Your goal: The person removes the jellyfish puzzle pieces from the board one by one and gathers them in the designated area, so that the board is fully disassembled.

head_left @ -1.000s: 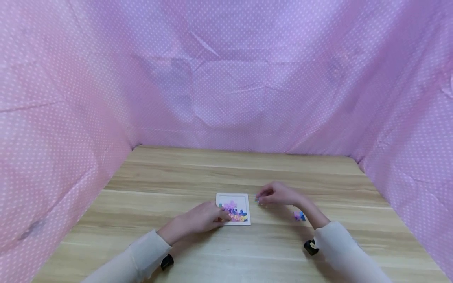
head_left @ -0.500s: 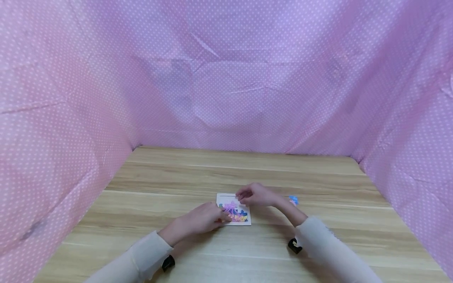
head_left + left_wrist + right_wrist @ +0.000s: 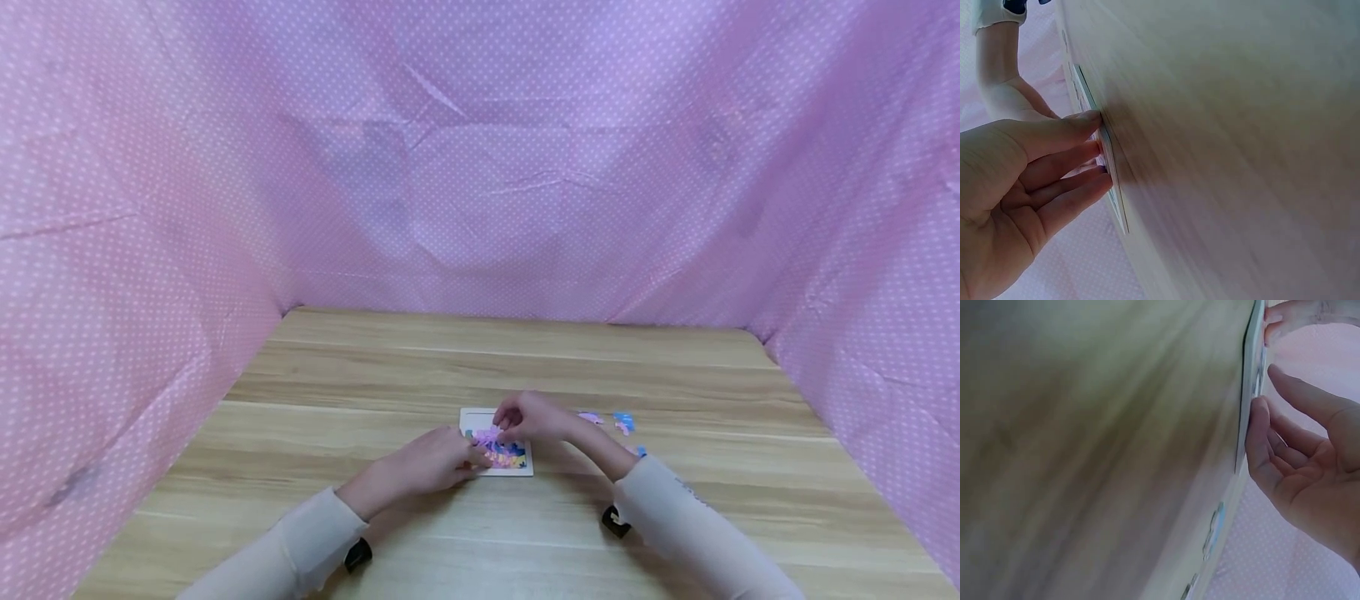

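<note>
A square white puzzle tray (image 3: 474,417) lies on the wooden table, its lower part filled with pink, purple, blue and yellow jigsaw pieces (image 3: 512,455). My left hand (image 3: 435,461) rests at the tray's near left, and the left wrist view has its thumb at the edge and extended fingers pressing on the tray. Over the tray's right side, my right hand (image 3: 534,417) is bent down with thumb and index finger close together. Between those fingertips, in the right wrist view, a small pale puzzle piece (image 3: 1258,382) shows at the tray's surface, partly hidden.
To the right of the tray lie loose puzzle pieces: a pink one (image 3: 591,417), a blue and pink one (image 3: 623,422) and a blue one (image 3: 641,451) partly behind the right forearm. A pink dotted curtain (image 3: 480,208) encloses the table (image 3: 390,358).
My right hand has moved left from the table beside the tray onto the tray, carrying a small piece. Loose pieces at the right have come into view. My left hand has stayed in place.
</note>
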Demonstrator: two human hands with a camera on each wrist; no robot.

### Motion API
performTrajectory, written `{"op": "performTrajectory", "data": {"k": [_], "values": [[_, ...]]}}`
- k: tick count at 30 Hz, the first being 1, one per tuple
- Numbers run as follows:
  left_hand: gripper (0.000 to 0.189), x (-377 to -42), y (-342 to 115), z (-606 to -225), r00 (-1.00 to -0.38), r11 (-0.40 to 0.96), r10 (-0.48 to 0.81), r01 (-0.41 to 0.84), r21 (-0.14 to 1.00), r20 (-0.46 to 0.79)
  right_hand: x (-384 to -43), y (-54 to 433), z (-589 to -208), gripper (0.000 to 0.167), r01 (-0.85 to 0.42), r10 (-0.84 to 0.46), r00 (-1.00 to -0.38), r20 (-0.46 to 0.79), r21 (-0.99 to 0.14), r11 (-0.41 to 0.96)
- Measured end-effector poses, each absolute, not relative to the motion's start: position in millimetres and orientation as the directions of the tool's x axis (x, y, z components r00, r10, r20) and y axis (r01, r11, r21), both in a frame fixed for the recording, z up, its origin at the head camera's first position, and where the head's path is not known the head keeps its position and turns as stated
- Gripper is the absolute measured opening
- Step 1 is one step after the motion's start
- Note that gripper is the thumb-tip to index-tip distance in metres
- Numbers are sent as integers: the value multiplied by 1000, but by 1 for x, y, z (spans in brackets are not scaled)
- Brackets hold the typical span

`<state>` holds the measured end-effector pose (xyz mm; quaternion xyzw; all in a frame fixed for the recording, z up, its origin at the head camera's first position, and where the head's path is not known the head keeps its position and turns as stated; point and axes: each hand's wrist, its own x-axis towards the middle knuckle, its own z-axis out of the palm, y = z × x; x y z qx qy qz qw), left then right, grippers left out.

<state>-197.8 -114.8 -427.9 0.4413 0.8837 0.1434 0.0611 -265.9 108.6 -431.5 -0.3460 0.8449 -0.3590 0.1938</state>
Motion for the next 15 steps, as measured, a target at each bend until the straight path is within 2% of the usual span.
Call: {"op": "performTrajectory", "data": {"k": [5,15], "values": [[16,-198,-114,-427,-587,554,809,774,307,21,-263,103,-434,18,-459,-711,-700,-63,-724,515],[15,-199,-112,-427,-596,554,803,759,342,22,-264,102,-431,20,-432,-711,-696,-106,-729,532]]}}
